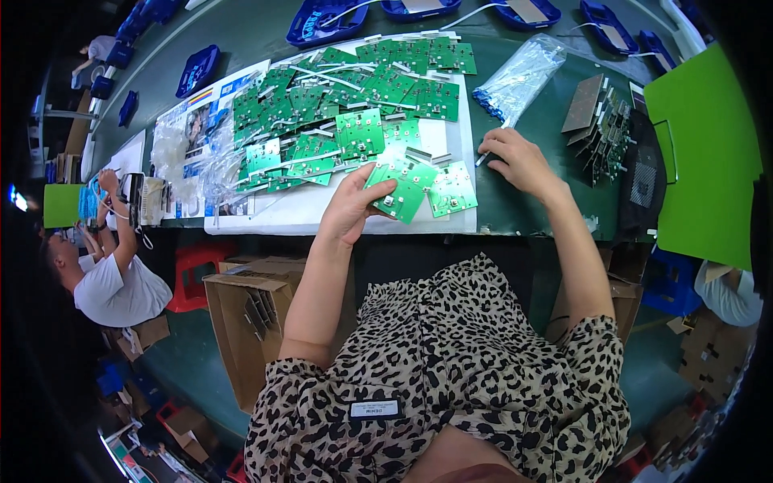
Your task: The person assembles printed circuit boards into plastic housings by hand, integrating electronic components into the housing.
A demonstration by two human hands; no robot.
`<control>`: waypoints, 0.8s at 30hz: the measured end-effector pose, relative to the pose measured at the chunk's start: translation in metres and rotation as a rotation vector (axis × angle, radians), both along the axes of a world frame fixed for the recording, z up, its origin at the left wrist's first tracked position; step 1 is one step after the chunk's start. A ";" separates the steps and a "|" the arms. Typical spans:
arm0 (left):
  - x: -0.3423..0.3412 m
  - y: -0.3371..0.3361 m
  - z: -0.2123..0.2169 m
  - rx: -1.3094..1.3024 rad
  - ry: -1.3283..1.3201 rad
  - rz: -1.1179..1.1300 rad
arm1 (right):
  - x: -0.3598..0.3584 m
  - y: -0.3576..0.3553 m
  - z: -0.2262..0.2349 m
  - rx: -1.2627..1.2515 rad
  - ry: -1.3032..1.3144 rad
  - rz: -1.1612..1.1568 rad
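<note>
My left hand (356, 198) is closed on a green circuit board (403, 187), with the thumb on its face. That board is held up above the near edge of the table. Just right of it lies another green circuit board (453, 191), on the white sheet. My right hand (519, 161) is at the right of the sheet, its fingers closed round a slim white pen-like stick (482, 158), mostly hidden by them. Beyond my left hand spreads a loose pile of green circuit boards (358, 134) with pale strips among them.
A clear plastic bag (523, 72) with blue pieces lies beyond my right hand. Several boards (597, 129) stand stacked on edge at the right, beside a bright green panel (704, 153). Blue trays (326, 20) line the far side. A cardboard box (241, 322) stands below; a co-worker (121, 274) sits left.
</note>
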State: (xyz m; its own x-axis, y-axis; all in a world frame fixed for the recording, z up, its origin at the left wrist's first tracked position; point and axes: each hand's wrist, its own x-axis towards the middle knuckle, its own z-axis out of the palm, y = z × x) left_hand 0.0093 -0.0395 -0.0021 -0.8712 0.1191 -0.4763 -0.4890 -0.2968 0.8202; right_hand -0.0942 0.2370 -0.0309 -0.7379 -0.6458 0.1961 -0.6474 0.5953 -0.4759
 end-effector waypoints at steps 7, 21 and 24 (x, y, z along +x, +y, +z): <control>0.006 0.006 0.006 -0.086 0.060 0.070 | -0.010 0.004 -0.010 0.130 -0.176 0.172; 0.009 0.002 0.003 -0.071 0.015 0.001 | -0.012 0.014 -0.008 0.069 -0.004 0.330; 0.011 0.000 0.005 -0.061 -0.012 0.022 | -0.018 0.019 -0.002 0.095 -0.005 0.333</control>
State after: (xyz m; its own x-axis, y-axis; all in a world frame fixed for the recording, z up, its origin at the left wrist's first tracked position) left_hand 0.0201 -0.0398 0.0032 -0.8673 0.0702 -0.4928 -0.4930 -0.2574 0.8311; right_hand -0.1118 0.2560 -0.0329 -0.4841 -0.8667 0.1201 -0.8114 0.3932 -0.4324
